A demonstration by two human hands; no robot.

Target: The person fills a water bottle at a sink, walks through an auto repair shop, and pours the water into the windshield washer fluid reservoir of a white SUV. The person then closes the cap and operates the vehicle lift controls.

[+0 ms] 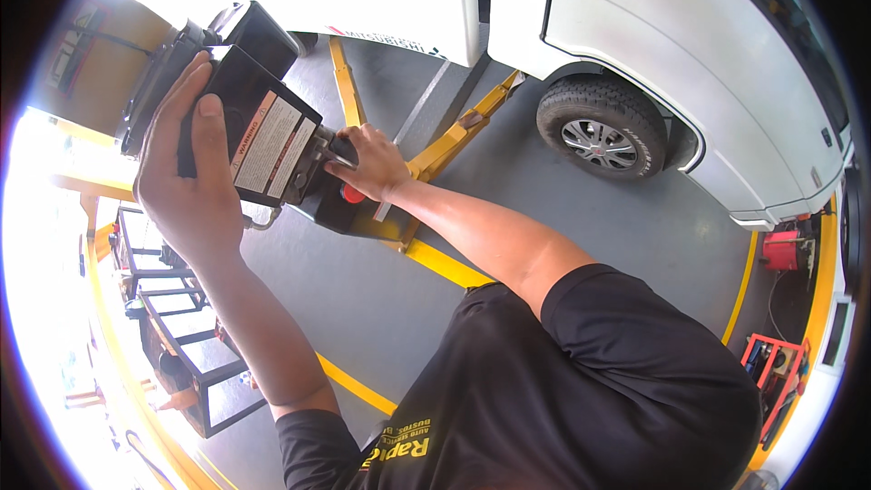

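A black power unit with a white warning label stands at the left on a yellow vehicle lift. Against its near left side lies my left hand, open, with fingers stretched along the casing and the thumb on its face. My right hand is closed around a small metal lever on the unit's right end; the fingertips are partly hidden. Just beneath that hand sits a red round button on a black box. A hose fitting hangs under the unit.
A white vehicle with a dark front tyre stands ahead and right, above yellow lift arms. Black metal frames are at the lower left. A red tool cart stands far right. Yellow lines cross the grey floor.
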